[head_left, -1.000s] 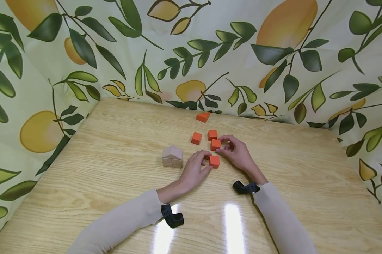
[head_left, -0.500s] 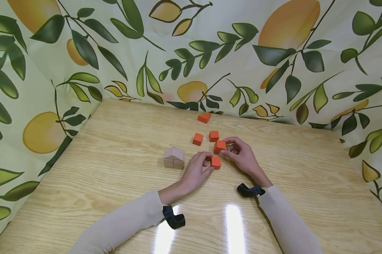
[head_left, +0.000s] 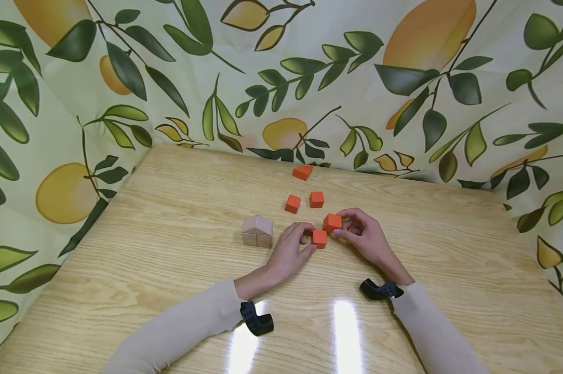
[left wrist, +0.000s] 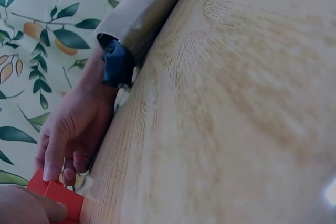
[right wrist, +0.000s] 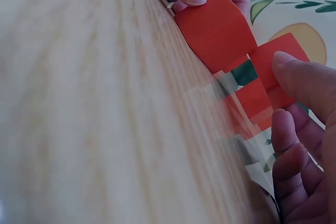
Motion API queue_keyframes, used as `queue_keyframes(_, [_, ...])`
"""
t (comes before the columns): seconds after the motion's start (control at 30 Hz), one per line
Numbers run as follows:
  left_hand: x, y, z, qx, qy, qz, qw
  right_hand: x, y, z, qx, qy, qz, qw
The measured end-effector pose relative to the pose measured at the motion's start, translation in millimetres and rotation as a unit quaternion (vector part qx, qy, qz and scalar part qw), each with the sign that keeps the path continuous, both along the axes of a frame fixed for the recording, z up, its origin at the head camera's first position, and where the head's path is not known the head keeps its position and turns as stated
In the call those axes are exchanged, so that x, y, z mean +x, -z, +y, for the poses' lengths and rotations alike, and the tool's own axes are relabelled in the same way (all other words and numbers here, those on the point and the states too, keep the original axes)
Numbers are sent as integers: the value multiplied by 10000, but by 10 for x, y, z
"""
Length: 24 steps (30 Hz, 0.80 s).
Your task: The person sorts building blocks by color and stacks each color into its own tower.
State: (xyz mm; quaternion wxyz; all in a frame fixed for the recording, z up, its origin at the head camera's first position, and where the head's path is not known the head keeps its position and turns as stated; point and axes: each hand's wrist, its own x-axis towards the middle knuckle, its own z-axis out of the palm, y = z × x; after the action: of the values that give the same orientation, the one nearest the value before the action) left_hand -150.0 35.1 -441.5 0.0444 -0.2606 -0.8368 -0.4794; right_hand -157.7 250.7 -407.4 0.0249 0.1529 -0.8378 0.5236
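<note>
My left hand (head_left: pixel 288 254) pinches an orange-red wooden cube (head_left: pixel 319 239) between thumb and fingers, down on the table. Just behind it and to the right, my right hand (head_left: pixel 365 236) grips a second cube (head_left: pixel 332 223) of the same colour. In the right wrist view, this second cube (right wrist: pixel 281 69) appears raised off the tabletop, with the right thumb against one face. The cube under the left fingers (right wrist: pixel 218 30) looks very close to it there; whether they touch I cannot tell. At the lower left of the left wrist view, the cubes (left wrist: pixel 63 198) are partly covered by my fingers.
Two loose orange-red cubes, one left (head_left: pixel 293 203) and one right (head_left: pixel 316 199), lie behind the hands. Farther back lies an orange-red triangular block (head_left: pixel 302 172). Pale wooden blocks (head_left: pixel 257 231) form a small house shape at left. A leaf-patterned cloth (head_left: pixel 281 78) hangs behind the table (head_left: pixel 192 192).
My right hand has drawn its cube away from the rear cube, toward me and to the right, closer to the left hand's cube. The left hand has stayed in place.
</note>
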Motion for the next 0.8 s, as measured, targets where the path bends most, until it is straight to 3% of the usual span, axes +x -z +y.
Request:
queue_keyframes(0.33, [3,-6,-5,-8,-24,-19,10000,69,12,56,-24,-30,-66,10000])
queue_keyframes(0.8, [8,-9,-11,-28,50,-55,10000,132,-22,31,420,-129,-11,9990])
